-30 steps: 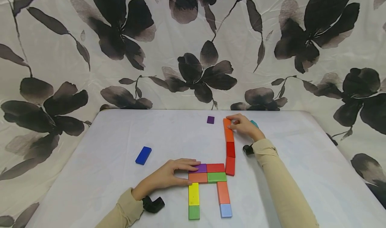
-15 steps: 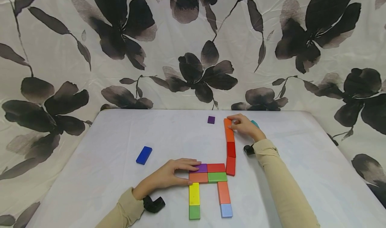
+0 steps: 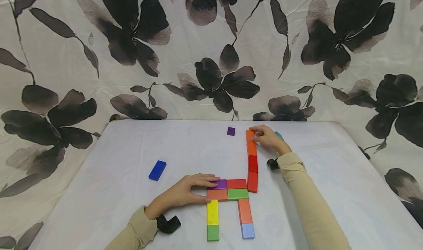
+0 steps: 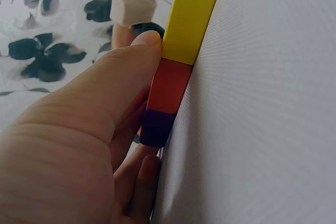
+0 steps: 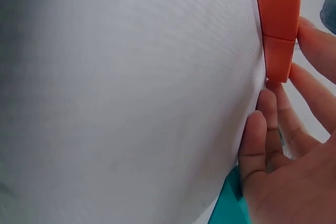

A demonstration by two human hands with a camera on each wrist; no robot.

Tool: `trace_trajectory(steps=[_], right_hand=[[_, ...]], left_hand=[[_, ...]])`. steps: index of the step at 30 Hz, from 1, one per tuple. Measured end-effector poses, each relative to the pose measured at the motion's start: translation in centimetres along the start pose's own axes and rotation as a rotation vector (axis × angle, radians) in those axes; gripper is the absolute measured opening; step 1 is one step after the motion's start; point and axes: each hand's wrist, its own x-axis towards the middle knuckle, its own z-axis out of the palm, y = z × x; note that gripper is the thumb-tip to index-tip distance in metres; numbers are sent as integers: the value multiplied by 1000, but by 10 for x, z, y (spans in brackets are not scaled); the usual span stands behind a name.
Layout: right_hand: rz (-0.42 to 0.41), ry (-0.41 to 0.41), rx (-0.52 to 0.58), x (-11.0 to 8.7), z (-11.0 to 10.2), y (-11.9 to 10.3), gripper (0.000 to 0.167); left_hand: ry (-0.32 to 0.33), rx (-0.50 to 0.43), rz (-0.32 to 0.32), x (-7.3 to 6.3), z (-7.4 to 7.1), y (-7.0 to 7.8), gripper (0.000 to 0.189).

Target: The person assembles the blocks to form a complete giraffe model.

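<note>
My left hand (image 3: 181,191) spans the left end of a flat block arrangement, fingers over the purple block (image 3: 222,184) and thumb at the near corner of the salmon block (image 3: 217,195). In the left wrist view the thumb lies where the yellow block (image 4: 191,19) meets the salmon one. At the far end of a column, my right hand (image 3: 269,138) pinches the end orange block (image 5: 278,59). Another orange block (image 3: 251,149) and two red blocks (image 3: 252,163) continue that column toward the green block (image 3: 238,194).
A blue block (image 3: 157,170) lies alone at left, and a small purple block (image 3: 231,131) near the table's far edge. Beside the right hand is a teal block (image 5: 228,203), partly hidden. Two legs, ending in a green block (image 3: 213,232) and a light blue block (image 3: 248,231), point nearward.
The end orange block and my right fingertips have shifted very slightly right. My left hand and the other blocks stay as they were.
</note>
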Motion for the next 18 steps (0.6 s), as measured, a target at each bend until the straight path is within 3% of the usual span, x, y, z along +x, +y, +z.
trace_trajectory(steps=[18], right_hand=[[2,1,18,2,0,1,49]], left_hand=[[1,-6,-8,-1,0,1,47]])
